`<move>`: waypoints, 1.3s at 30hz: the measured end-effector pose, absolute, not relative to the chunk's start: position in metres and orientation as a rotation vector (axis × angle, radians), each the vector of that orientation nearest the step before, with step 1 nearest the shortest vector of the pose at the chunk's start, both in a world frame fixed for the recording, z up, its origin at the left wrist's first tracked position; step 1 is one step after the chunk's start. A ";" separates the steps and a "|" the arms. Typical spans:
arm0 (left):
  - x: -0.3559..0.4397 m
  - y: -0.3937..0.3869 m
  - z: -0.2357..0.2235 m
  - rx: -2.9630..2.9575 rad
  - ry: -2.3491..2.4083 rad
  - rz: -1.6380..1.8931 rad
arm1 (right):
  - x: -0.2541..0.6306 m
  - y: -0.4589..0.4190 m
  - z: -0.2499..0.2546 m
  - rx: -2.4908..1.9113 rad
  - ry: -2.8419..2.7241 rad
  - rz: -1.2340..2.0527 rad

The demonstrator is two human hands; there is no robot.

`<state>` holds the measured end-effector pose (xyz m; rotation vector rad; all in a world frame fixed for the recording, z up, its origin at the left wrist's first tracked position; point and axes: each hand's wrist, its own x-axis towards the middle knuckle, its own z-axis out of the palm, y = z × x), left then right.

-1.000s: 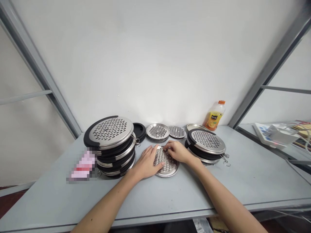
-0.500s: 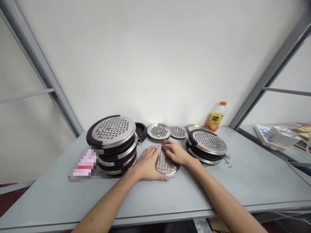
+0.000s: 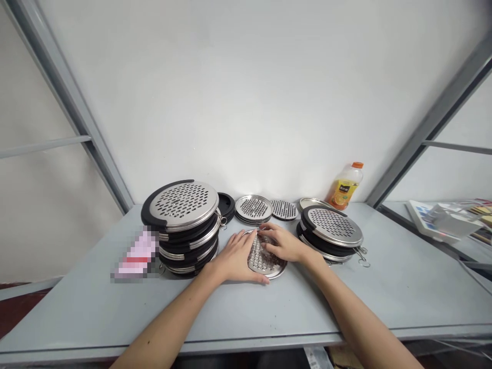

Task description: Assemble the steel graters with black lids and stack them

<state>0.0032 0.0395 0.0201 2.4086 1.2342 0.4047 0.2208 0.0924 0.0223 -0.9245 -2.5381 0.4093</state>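
Observation:
A round metal grater plate (image 3: 265, 261) lies on the table in front of me. My left hand (image 3: 240, 259) grips its left rim, thumb along the near edge and fingers reaching to the far edge. From the right, my right hand (image 3: 282, 242) holds the upper right part, with its fingers bent over the far rim and the thumb on the perforated face. Both hands cover parts of the plate. Behind it sit a small pile of round grater plates (image 3: 253, 207) and another round grater plate with slots (image 3: 284, 209).
On the left rises a tall stack of black-rimmed graters (image 3: 184, 202), with a black round base (image 3: 226, 205) behind it. A lower stack of graters (image 3: 333, 224) with wire loops stands right. Near the wall are a metal ring (image 3: 315, 202) and an orange juice bottle (image 3: 345, 187).
The view has shifted slightly, so everything sits a little further right. My right thumb has moved slightly over the plate's face; both hands stay on the grater plate.

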 end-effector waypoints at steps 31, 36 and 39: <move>0.004 0.040 0.019 2.470 1.243 0.417 | 0.209 0.086 0.019 -0.928 -2.477 0.237; 0.004 0.039 0.022 2.475 1.228 0.422 | 0.208 0.088 0.014 -0.970 -2.324 0.305; 0.004 0.039 0.023 2.484 1.232 0.406 | 0.207 0.089 0.011 -0.979 -2.259 0.356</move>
